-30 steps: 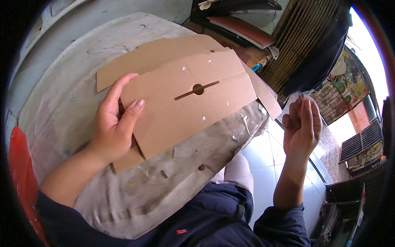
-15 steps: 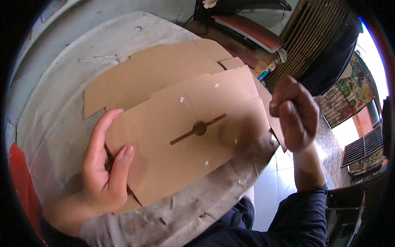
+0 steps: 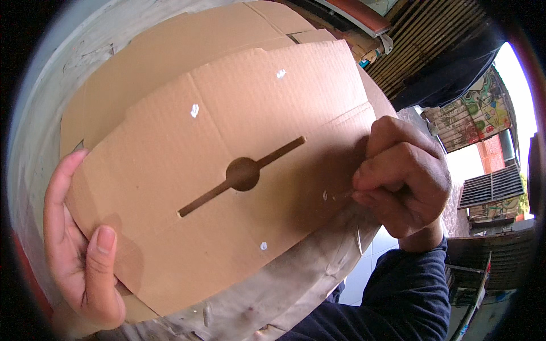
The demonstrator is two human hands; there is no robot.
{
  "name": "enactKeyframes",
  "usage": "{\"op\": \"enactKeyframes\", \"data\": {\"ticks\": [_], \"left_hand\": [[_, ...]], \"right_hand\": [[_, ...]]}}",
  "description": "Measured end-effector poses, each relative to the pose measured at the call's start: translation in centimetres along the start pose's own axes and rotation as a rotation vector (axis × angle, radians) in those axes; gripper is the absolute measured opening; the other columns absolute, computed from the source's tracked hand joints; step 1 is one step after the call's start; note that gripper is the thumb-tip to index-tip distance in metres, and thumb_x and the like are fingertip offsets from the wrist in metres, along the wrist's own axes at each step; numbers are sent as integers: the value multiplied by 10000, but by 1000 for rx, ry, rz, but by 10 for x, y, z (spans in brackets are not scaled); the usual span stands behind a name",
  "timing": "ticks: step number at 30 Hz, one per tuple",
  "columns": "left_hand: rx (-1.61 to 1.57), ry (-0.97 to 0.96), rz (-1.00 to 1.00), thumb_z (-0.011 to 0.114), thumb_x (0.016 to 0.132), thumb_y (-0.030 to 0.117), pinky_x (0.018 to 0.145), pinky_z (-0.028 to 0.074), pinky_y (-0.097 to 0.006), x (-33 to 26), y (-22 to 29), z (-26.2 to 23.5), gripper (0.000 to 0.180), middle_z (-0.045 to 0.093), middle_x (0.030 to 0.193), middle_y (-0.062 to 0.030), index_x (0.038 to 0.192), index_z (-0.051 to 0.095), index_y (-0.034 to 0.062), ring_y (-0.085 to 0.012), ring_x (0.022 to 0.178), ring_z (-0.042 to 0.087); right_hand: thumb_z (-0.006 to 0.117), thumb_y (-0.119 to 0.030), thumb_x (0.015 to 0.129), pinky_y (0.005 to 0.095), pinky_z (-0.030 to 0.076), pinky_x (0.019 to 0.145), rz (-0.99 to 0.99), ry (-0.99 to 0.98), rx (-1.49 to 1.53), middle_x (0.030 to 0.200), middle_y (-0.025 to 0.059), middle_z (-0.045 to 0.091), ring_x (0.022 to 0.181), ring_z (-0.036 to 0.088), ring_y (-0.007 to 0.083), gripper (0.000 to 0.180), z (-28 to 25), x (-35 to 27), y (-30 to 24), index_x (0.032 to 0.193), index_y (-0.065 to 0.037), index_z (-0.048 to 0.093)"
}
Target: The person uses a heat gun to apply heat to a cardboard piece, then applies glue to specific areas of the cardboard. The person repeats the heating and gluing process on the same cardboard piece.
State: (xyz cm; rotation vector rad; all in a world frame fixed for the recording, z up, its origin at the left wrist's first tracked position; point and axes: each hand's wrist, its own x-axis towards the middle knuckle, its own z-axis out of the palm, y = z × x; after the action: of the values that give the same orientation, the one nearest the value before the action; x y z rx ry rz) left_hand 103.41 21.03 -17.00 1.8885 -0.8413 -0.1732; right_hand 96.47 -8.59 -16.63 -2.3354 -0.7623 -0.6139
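A flat brown cardboard piece (image 3: 227,113) with a cut slot and a round hole in its middle lies tilted before me. Several small white dabs mark its face. At its left edge my left hand (image 3: 85,244) is closed on it, thumb on top and fingers around the side. My right hand (image 3: 401,176) is pinched shut just above the right part of the piece, close to one white dab (image 3: 325,195). A faint whitish streak runs from that dab toward the fingertips; what they hold is too small to make out.
Beneath lies another larger cardboard sheet (image 3: 153,57). The table is covered with a stained pale cloth (image 3: 239,310). At the far side are a red-brown flat object (image 3: 358,14) and a slatted wooden panel (image 3: 426,40). A metal gate (image 3: 489,187) stands at the right.
The slotted cardboard appears larger and closer. My right hand has come down and left, from beside the cardboard to over its right part. My left hand keeps its hold.
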Motion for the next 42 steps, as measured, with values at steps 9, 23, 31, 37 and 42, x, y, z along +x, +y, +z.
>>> {"op": "enactKeyframes", "data": {"ticks": [9, 23, 31, 37, 42], "left_hand": [[62, 45, -42, 412, 847, 169, 1016, 195, -356, -3, -3, 2, 564, 272, 1323, -230, 1303, 191, -79, -261, 1224, 292], [64, 30, -65, 421, 849, 180, 1021, 191, -361, -4, 1, 3, 565, 255, 1331, -239, 1306, 199, -67, -270, 1231, 288], [47, 62, -84, 428, 845, 200, 1012, 217, -366, -2, 2, 6, 577, 300, 1309, -236, 1303, 201, -68, -272, 1213, 320], [2, 82, -81, 397, 838, 161, 999, 234, -362, 1, 2, 8, 572, 307, 1286, -259, 1302, 165, -79, -279, 1197, 335], [14, 63, -49, 334, 820, 87, 973, 269, -368, 4, 2, 7, 562, 298, 1250, -314, 1299, 103, -94, -300, 1172, 355]], "right_hand": [[645, -89, 630, 261, 304, 421, -29, -43, -77, 605, 47, 468, 480, 437, 143, 106, 1, -1, 3, 677, -67, 552], [667, -111, 635, 264, 311, 414, -32, -17, -85, 604, 50, 467, 478, 442, 143, 127, 6, -2, 2, 677, -63, 557], [671, -112, 627, 264, 292, 409, -38, -40, -97, 596, 46, 454, 469, 433, 138, 134, 5, -1, 3, 681, -68, 556], [659, -107, 627, 265, 294, 409, -1, -25, -83, 593, 41, 454, 464, 431, 136, 120, 6, 1, 5, 673, -73, 554], [657, -122, 622, 264, 290, 404, 5, -22, -95, 590, 38, 456, 458, 424, 134, 121, 4, 3, 3, 664, -73, 555]]}}
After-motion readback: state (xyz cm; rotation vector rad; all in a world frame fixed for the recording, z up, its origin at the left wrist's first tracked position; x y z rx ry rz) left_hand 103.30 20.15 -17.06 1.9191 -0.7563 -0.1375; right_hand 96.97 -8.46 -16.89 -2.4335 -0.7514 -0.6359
